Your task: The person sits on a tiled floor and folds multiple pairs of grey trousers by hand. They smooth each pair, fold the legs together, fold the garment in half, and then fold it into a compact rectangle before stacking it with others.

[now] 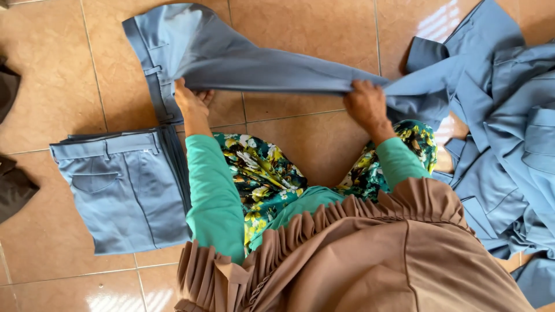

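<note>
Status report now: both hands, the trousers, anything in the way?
Left hand and right hand grip blue trousers, stretched above floor. Folded stack left, unfolded heap right. Nothing between.

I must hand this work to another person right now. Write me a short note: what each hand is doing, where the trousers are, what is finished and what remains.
Left hand: grips the waistband end of the blue-grey trousers, fingers closed on the cloth.
Right hand: grips the same pair further along the leg, stretched over the tiled floor.
Done: a folded stack of trousers lies flat on the floor at the person's left.
Left: the pair in hand is not yet folded; a loose pile of blue-grey garments waits at the right. How many it holds cannot be told.
</note>
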